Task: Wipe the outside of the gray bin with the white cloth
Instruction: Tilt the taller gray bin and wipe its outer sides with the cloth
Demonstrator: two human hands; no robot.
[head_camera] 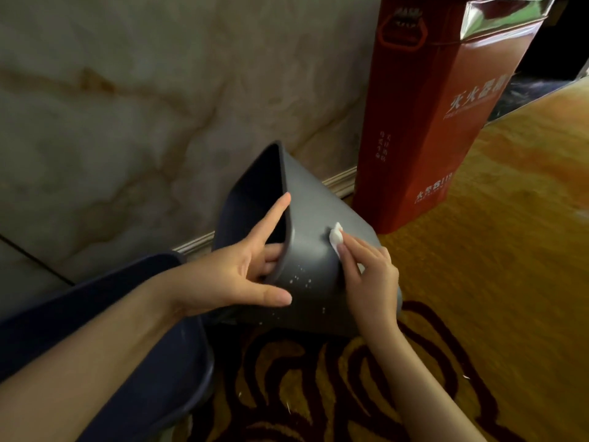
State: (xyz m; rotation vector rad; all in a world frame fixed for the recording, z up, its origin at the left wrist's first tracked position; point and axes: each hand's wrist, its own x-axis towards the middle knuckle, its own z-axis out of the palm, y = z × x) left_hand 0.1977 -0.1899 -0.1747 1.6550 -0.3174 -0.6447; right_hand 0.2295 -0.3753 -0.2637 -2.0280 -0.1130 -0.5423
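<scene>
Wiping was under way: the gray bin (318, 237) lay tipped on the patterned carpet (478, 250), mouth to the left; the left hand (242, 275) clamped its near rim, fingers inside, thumb outside, and the right hand (366, 275) pressed the small white cloth (336, 238) to the upper side. Judged next: sweep toward the pale specks near the rim, then turn the bin; the wall (127, 122) behind and red box (430, 122) at far right crowded it, open carpet lay near and right

Marbled beige wall (127, 106) with brown veining, edged by a pale baseboard (341, 181). Golden carpet (510, 234) patterned in dark maroon swirls. Tall red cabinet (446, 116) against the wall, dimly lit.
</scene>
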